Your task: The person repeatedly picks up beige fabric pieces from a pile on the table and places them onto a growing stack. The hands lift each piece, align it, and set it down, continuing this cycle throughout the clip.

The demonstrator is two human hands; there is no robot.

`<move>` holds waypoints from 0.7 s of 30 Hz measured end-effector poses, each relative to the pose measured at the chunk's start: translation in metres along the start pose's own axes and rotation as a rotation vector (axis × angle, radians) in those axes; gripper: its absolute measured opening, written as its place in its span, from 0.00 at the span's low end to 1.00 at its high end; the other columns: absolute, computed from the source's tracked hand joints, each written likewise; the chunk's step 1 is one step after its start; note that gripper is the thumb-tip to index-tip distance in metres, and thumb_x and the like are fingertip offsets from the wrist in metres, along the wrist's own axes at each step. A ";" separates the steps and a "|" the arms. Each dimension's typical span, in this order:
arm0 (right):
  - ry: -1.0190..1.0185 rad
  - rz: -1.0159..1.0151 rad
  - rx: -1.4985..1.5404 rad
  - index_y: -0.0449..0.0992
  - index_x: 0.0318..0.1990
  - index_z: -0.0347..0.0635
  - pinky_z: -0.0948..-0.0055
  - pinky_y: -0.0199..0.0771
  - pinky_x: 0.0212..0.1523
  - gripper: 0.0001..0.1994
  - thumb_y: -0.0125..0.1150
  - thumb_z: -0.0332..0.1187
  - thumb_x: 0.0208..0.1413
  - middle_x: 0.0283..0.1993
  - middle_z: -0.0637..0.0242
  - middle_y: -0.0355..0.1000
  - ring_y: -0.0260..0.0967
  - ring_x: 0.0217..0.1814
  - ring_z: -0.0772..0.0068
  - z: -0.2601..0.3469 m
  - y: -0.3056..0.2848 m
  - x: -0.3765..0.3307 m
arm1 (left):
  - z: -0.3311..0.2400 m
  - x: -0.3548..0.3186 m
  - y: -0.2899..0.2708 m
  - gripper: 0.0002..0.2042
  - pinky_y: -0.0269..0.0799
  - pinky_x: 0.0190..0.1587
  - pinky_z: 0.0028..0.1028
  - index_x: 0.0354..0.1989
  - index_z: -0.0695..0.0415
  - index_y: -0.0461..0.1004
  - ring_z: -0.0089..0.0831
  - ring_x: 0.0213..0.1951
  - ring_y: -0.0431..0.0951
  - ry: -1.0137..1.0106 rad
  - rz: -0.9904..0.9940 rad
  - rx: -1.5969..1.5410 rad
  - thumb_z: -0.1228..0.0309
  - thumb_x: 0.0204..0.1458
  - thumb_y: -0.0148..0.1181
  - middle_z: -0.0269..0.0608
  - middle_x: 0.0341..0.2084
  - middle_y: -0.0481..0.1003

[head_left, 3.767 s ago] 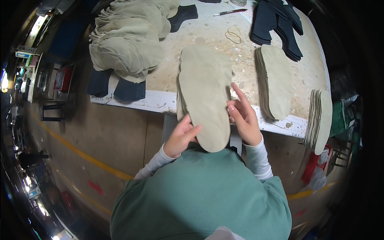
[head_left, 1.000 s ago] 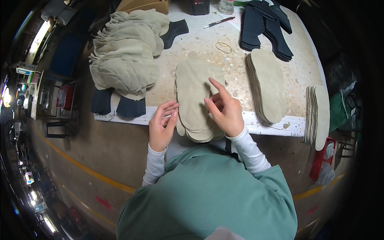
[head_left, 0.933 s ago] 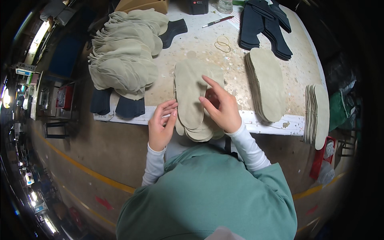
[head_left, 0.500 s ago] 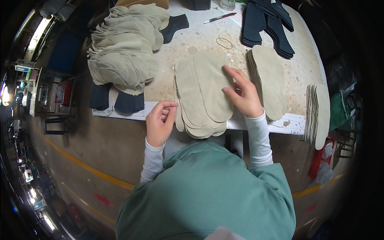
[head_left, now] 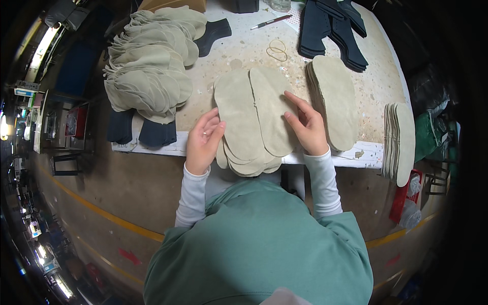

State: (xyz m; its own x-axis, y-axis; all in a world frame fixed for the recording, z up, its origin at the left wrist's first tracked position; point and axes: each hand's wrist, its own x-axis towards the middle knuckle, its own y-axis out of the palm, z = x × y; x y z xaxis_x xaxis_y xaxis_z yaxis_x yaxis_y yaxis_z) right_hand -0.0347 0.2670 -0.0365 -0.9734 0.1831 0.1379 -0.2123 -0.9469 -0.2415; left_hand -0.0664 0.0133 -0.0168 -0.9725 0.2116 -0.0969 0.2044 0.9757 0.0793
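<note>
Currently, your left hand is released, loosely curled by the left edge of the beige sole-shaped pieces, which overlap on the desk before you and jut past its near edge. Your right hand, also released with fingers parted, is at their right edge, closely hemmed in by a beige stack. A beige heap flanks your left; rubber bands, a pen and dark cutouts lie beyond.
</note>
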 end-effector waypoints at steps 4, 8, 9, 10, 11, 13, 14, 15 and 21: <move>-0.030 0.022 0.026 0.67 0.63 0.40 0.82 0.67 0.37 0.29 0.61 0.22 0.50 0.52 0.65 0.69 0.63 0.37 0.84 0.004 0.001 -0.005 | 0.007 -0.006 0.016 0.33 0.68 0.53 0.25 0.67 0.67 0.45 0.28 0.48 0.74 -0.090 0.123 -0.238 0.82 0.56 0.55 0.48 0.50 0.72; -0.048 0.049 0.106 0.60 0.66 0.34 0.82 0.69 0.46 0.33 0.62 0.21 0.50 0.64 0.61 0.62 0.66 0.51 0.82 0.021 -0.006 -0.019 | 0.008 -0.021 0.012 0.35 0.68 0.54 0.26 0.69 0.65 0.41 0.27 0.52 0.72 -0.067 0.215 -0.163 0.86 0.55 0.51 0.48 0.55 0.68; 0.020 0.074 0.201 0.59 0.67 0.34 0.82 0.68 0.49 0.33 0.62 0.20 0.51 0.66 0.60 0.60 0.65 0.54 0.81 0.028 -0.009 -0.024 | 0.007 -0.026 0.010 0.35 0.68 0.54 0.26 0.69 0.65 0.41 0.27 0.53 0.72 -0.067 0.234 -0.157 0.86 0.55 0.51 0.48 0.55 0.68; 0.100 0.097 0.305 0.57 0.67 0.34 0.81 0.67 0.51 0.34 0.62 0.20 0.51 0.67 0.59 0.58 0.65 0.56 0.79 0.035 -0.013 -0.031 | 0.006 -0.032 0.008 0.34 0.68 0.54 0.26 0.69 0.65 0.42 0.27 0.53 0.72 -0.098 0.248 -0.171 0.87 0.54 0.50 0.48 0.55 0.69; 0.191 0.114 0.405 0.56 0.68 0.34 0.81 0.67 0.54 0.35 0.62 0.19 0.52 0.69 0.59 0.56 0.64 0.58 0.78 0.043 -0.019 -0.036 | 0.006 -0.039 0.007 0.34 0.68 0.54 0.26 0.69 0.65 0.42 0.28 0.52 0.72 -0.123 0.257 -0.195 0.87 0.54 0.50 0.48 0.54 0.69; 0.127 0.148 0.429 0.53 0.69 0.33 0.81 0.67 0.54 0.36 0.61 0.18 0.52 0.71 0.59 0.53 0.64 0.58 0.80 0.060 -0.031 -0.042 | 0.005 -0.050 0.007 0.33 0.69 0.53 0.26 0.69 0.64 0.43 0.28 0.52 0.73 -0.174 0.274 -0.239 0.87 0.54 0.49 0.47 0.54 0.70; 0.099 0.136 0.453 0.53 0.69 0.33 0.81 0.67 0.54 0.36 0.61 0.18 0.52 0.71 0.59 0.53 0.64 0.58 0.81 0.068 -0.035 -0.044 | 0.004 -0.055 0.007 0.33 0.70 0.52 0.25 0.69 0.63 0.44 0.28 0.51 0.74 -0.198 0.282 -0.258 0.86 0.55 0.48 0.47 0.54 0.70; 0.040 0.135 0.484 0.53 0.69 0.32 0.83 0.67 0.51 0.37 0.62 0.19 0.51 0.71 0.59 0.53 0.63 0.56 0.83 0.075 -0.038 -0.042 | 0.003 -0.057 0.007 0.32 0.70 0.51 0.25 0.68 0.63 0.45 0.28 0.51 0.74 -0.221 0.290 -0.276 0.86 0.55 0.48 0.47 0.54 0.70; 0.098 0.211 0.526 0.51 0.70 0.33 0.91 0.63 0.40 0.39 0.64 0.20 0.49 0.67 0.64 0.58 0.62 0.43 0.91 0.094 -0.024 -0.022 | -0.002 -0.065 0.009 0.28 0.76 0.41 0.20 0.67 0.63 0.49 0.22 0.45 0.78 -0.382 0.240 -0.392 0.79 0.58 0.47 0.42 0.51 0.73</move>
State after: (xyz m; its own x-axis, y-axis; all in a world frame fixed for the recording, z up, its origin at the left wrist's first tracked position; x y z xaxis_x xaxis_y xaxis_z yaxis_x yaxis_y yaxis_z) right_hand 0.0001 0.2610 0.0570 -0.9988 -0.0240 0.0427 0.0343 -0.9650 0.2598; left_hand -0.0017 0.0082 -0.0076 -0.7805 0.4999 -0.3753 0.2864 0.8197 0.4961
